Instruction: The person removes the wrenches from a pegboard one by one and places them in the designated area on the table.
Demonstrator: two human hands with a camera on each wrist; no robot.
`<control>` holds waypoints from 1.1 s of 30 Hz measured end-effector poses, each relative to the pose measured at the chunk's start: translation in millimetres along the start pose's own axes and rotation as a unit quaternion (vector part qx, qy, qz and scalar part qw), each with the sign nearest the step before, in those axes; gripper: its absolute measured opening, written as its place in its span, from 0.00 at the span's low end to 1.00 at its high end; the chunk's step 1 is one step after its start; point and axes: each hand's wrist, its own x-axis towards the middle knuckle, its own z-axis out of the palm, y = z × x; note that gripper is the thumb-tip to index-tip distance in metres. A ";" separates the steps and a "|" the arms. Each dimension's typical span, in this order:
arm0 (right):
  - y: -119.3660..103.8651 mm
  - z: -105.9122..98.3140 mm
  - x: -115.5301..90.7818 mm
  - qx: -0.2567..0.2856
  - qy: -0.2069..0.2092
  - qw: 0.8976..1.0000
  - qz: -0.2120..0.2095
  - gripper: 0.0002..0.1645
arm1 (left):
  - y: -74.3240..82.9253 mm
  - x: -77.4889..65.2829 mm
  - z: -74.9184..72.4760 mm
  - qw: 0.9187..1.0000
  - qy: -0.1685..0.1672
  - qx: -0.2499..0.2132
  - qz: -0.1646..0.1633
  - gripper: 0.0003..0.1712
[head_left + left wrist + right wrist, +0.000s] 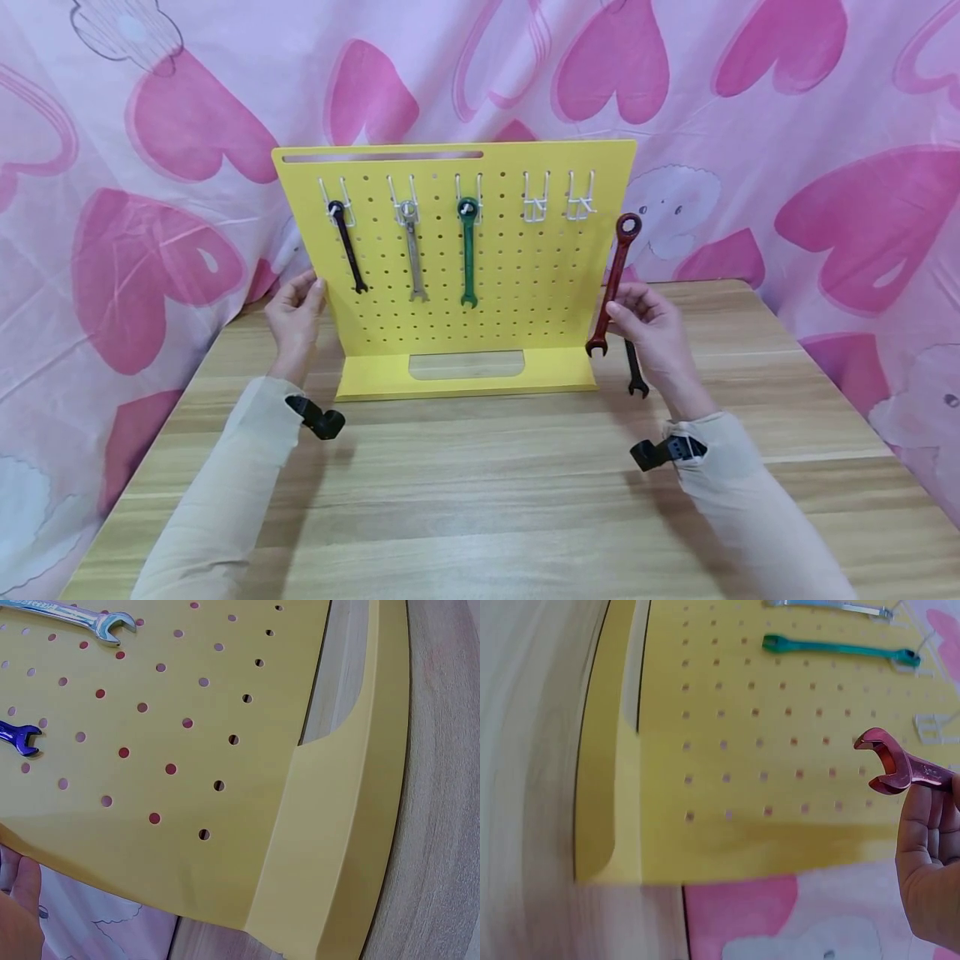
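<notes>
My right hand pinches a red combination wrench between thumb and fingers, just off the right edge of a yellow pegboard. The wrench stands nearly upright with its ring end up; its open-end jaw shows in the right wrist view. My left hand holds the pegboard's left edge, part of its fingers hidden. On white wire hooks hang a dark wrench, a silver wrench and a green wrench. Two hooks at the right, such as the wire hook, carry no wrench.
A black wrench lies on the wooden table, partly hidden behind my right hand. The pegboard stands on its folded yellow base. Behind the table hangs a pink curtain with hearts.
</notes>
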 end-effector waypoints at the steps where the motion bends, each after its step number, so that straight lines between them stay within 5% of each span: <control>1: -0.4 -4.3 -0.1 0.001 0.004 1.000 0.000 0.08 | -0.1 0.0 0.1 1.000 0.000 0.000 0.002 0.07; 13: 11.1 -60.5 3.9 0.002 0.040 0.999 0.037 0.09 | -0.7 0.6 1.4 1.000 -0.005 0.012 0.020 0.06; 21: 27.9 -93.3 7.7 -0.028 0.046 0.993 0.109 0.10 | -1.4 0.2 1.0 1.000 -0.004 0.017 0.023 0.08; 33: 42.6 -125.6 17.1 -0.221 -0.002 0.954 0.204 0.05 | -1.1 -0.5 1.9 1.000 0.002 0.018 0.012 0.06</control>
